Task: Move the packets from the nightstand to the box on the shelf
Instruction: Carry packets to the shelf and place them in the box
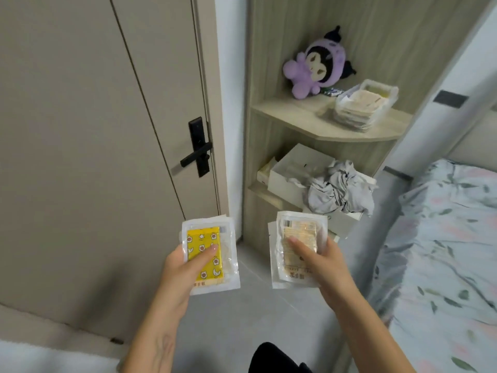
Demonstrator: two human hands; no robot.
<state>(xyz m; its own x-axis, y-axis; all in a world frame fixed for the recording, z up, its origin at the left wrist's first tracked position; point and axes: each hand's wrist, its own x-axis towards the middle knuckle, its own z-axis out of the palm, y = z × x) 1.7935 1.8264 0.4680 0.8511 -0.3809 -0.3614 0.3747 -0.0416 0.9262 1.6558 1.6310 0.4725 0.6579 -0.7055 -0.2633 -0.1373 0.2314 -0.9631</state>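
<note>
My left hand (pixel 185 265) grips a clear packet with a yellow patterned insert (pixel 208 254), thumb on top, low in the middle of the view. My right hand (pixel 320 261) holds a clear packet with a beige insert (pixel 298 238), with more packet edges showing behind it. Both hands hover above the floor in front of the shelf unit. On the upper shelf (pixel 322 125) stands a stack of similar packets (pixel 355 114) beside a translucent white box (pixel 376 90). The nightstand is out of view.
A purple plush toy (pixel 317 68) sits at the back of the upper shelf. The lower shelf holds a white carton (pixel 293 173) and a crumpled grey cloth (pixel 338 189). A closed door with a black handle (pixel 197 152) is on the left, a bed (pixel 443 251) on the right.
</note>
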